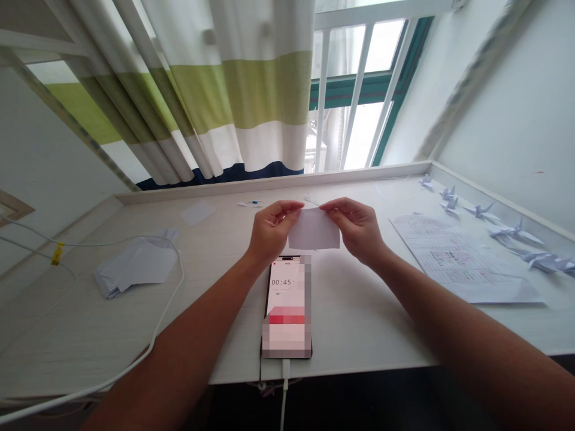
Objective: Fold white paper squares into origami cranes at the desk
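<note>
A small white sheet of paper [313,230] hangs in the air above the desk, held by its top edge. My left hand [271,230] pinches the upper left corner and my right hand [354,227] pinches the upper right corner, both closed on it. Just below the paper a phone [287,308] lies flat on the desk, its screen showing a timer reading 00:45, with a white cable plugged in at its near end.
A pile of white paper squares [135,266] lies at the left, crossed by a white cable [173,299]. A printed sheet [462,260] lies at the right, and several folded paper cranes [512,230] line the right wall. Curtains and a barred window stand behind the desk [372,323].
</note>
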The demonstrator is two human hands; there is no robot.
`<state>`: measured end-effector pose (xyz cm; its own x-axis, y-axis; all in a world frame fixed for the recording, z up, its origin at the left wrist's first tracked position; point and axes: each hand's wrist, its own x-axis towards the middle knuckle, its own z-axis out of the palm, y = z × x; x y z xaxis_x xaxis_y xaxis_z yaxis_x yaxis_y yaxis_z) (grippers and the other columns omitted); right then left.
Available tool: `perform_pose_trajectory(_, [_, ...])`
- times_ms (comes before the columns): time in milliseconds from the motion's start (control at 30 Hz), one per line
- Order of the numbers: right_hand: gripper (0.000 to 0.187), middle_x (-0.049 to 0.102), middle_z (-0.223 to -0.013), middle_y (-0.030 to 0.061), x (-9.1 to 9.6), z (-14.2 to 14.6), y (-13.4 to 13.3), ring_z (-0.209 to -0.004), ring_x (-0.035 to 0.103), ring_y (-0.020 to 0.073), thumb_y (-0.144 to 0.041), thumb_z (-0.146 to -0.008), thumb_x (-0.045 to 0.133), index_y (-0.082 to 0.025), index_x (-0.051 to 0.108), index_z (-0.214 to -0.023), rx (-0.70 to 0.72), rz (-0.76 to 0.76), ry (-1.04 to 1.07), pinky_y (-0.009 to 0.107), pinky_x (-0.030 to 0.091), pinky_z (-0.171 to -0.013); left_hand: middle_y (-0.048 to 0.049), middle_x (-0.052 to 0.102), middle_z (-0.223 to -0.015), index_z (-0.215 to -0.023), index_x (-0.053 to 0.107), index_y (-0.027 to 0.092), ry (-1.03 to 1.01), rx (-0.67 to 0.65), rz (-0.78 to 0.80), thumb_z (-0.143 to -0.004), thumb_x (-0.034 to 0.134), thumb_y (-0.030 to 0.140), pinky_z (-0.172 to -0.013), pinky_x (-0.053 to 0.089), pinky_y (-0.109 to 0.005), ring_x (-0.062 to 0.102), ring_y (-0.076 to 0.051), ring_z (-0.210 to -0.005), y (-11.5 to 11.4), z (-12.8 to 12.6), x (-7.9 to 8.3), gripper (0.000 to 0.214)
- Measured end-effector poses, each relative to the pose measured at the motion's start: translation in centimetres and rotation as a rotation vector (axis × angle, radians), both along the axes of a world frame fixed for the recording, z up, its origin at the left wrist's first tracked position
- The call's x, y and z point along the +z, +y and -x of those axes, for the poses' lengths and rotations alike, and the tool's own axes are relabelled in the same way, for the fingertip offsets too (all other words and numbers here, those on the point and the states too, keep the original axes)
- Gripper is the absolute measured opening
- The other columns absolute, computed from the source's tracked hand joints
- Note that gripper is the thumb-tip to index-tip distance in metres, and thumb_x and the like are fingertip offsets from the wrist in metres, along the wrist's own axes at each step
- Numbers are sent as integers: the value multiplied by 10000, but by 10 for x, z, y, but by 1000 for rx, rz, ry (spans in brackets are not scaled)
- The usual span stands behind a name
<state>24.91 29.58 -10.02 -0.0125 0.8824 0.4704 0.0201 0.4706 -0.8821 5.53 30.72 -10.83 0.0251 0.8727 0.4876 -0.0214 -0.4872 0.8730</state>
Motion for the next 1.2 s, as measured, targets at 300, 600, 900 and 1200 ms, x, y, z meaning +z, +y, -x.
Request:
perform_pose_trajectory(300, [145,749,-842,46,-1,-2,0,-723,638,182,-314,-897,700,-206,796,-896,-11,22,-70,311,488,-588,-62,799,-979,-1050,834,234,89,-91,-43,-858,830,345,-792,548,-285,710,-183,-923,5,5,-3,222])
perform_pose_trajectory(600, [143,752,-838,49,-5,-6,5,-730,642,184,-325,-892,715,-212,804,-901,-18,9,-85,306,505,-580,-64,802,-953,-999,853,221,97,-159,45,-865,818,349,-719,548,-280,697,-183,-852,8,4,-11,189])
perform_pose_trajectory(900, [284,758,-891,55,-17,-8,12,-791,670,210,-466,-834,831,-223,815,-979,109,131,-2,340,551,-637,-68,790,-893,-1004,858,194,75,-92,130,-796,866,369,-672,542,-274,676,-169,-764,17,8,-18,272])
perform_pose_trajectory(1200, [311,756,-926,55,-24,-9,18,-845,661,215,-504,-799,883,-254,848,-979,85,112,10,341,554,-674,-53,775,-782,-941,867,182,9,-73,136,-736,898,362,-633,516,-264,646,-149,-685,20,8,-17,275])
